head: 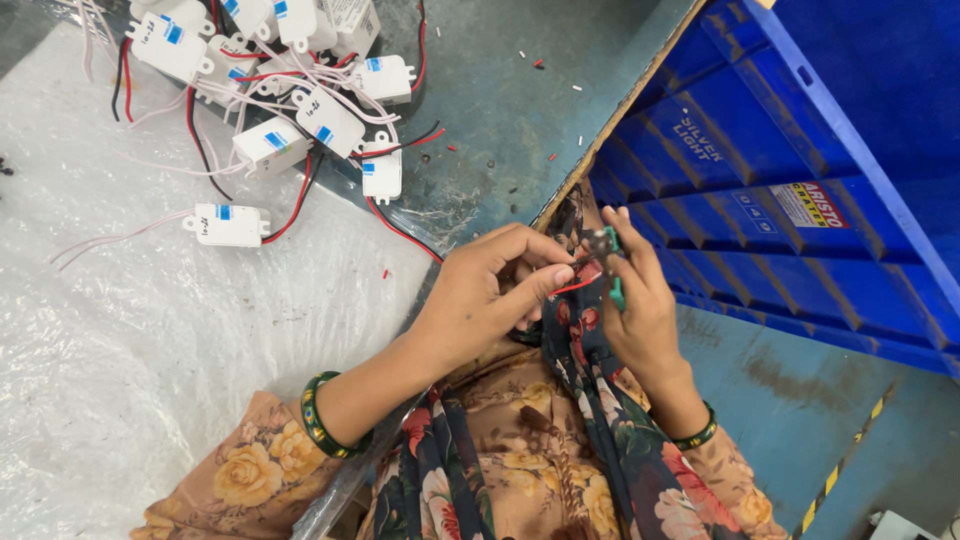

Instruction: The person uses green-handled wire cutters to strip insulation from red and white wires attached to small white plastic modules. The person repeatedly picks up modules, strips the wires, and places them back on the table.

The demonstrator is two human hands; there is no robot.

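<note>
My left hand [485, 295] pinches a thin red wire [572, 286] between thumb and forefinger, just off the table's edge above my lap. My right hand [638, 300] grips a small green-handled tool [608, 262] with a dark metal head, held against the end of that wire. Both hands are close together, almost touching. Where the wire's far end goes is hidden under my left hand. A pile of several small white plastic boxes [328, 120] with red, black and white leads lies on the table at the upper left, away from both hands.
Bubble wrap [120, 330] covers the left of the grey-blue table [500, 110]. One white box [228, 225] lies apart from the pile. Small wire scraps dot the table. A big blue plastic crate [800, 150] stands at the right on a blue floor with a yellow-black stripe [840, 470].
</note>
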